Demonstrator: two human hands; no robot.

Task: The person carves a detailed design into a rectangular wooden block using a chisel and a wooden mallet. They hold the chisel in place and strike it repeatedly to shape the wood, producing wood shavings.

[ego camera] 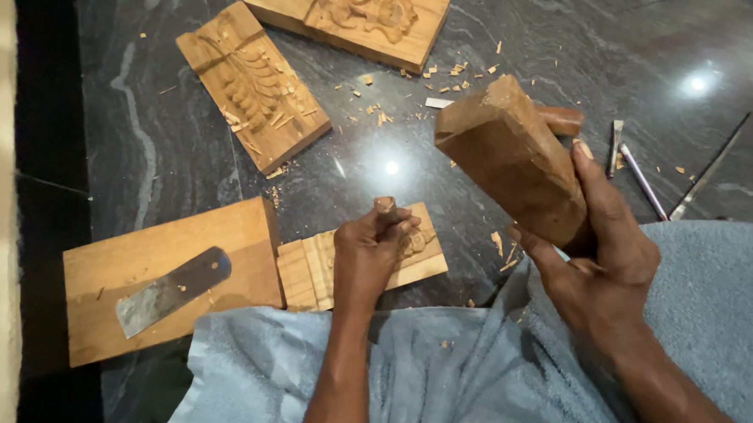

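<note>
The left hand (370, 250) grips a chisel (386, 208) upright on a small carved wooden block (311, 269) lying on the dark stone floor (470, 30) just before the knees. The right hand (602, 248) is wrapped around a raised wooden mallet (510, 159). A flat blade (170, 290) rests on the plain board (108, 265) beside the block.

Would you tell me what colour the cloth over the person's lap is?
The cloth is light blue-grey, seen best in the head view.
</note>
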